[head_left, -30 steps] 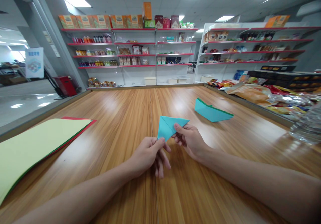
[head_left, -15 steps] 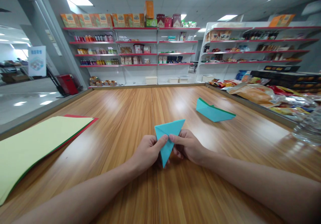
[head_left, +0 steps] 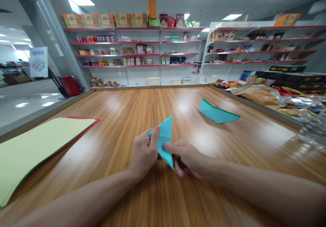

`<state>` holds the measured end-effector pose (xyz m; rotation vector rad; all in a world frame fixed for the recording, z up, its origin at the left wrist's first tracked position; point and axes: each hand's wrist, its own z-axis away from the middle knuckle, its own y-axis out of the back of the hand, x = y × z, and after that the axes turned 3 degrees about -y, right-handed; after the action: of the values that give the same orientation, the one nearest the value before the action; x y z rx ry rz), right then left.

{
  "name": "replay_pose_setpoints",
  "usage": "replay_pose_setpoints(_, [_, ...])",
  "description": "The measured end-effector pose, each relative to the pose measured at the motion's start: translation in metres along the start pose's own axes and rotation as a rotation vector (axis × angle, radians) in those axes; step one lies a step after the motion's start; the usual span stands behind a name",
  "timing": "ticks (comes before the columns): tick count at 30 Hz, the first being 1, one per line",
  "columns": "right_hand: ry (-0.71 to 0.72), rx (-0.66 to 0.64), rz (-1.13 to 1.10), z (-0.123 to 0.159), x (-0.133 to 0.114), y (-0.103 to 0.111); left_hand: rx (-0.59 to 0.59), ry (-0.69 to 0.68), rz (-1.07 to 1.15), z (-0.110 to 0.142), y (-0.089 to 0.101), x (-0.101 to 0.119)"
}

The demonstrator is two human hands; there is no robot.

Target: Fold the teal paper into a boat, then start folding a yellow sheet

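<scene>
Turned since earlier: pointed light-blue folded paper point(head_left: 166, 132) | my left fingers point(head_left: 154, 137) and right fingers point(head_left: 173, 148) pinch it | advised: keep edges aligned

Blue characters head the standing sign point(head_left: 38, 63), too blurred to read. Lettering on the orange cartons point(head_left: 105, 20) is likewise illegible.

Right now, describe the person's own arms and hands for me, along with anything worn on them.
The left hand and right hand are both ungloved, with no ring, watch or bracelet in sight. The left forearm and right forearm are smooth in outline and bare out to the picture's edges, so no sleeve shows. No cables or clear markings are visible; the fingernails are too small to judge.
</scene>
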<state>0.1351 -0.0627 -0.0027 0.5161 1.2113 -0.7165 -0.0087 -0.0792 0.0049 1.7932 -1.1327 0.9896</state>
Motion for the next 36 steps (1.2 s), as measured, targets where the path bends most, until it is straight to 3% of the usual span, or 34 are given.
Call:
replay_pose_setpoints(3, [0.219,0.142,0.292,0.003,0.001,0.004,0.018,0.038,0.028,-0.003,0.001,-0.003])
replay_pose_setpoints(6, [0.585,0.353,0.784,0.008,-0.001,0.013,0.025,0.121,0.068,-0.007,0.002,-0.006])
replay_pose_setpoints(7, [0.646,0.389,0.964,0.009,-0.003,0.016,0.027,0.144,0.068,-0.007,0.002,-0.006])
replay_pose_setpoints(10, [0.689,0.413,1.404,0.01,-0.007,0.018,0.038,0.152,-0.002,-0.007,0.001,-0.003])
replay_pose_setpoints(13, [0.679,0.397,1.633,0.009,-0.008,0.014,0.044,0.087,-0.125,-0.006,0.001,0.002])
replay_pose_setpoints(18, [0.689,0.32,1.748,0.01,-0.008,0.006,0.041,-0.023,-0.293,-0.004,-0.001,0.003])
replay_pose_setpoints(25, [0.691,0.147,1.775,0.012,-0.004,0.0,-0.065,0.004,-0.345,-0.001,-0.006,-0.007])
replay_pose_setpoints(36, [0.537,0.198,1.758,0.016,-0.005,-0.016,-0.037,0.024,-0.346,-0.005,-0.009,-0.015])
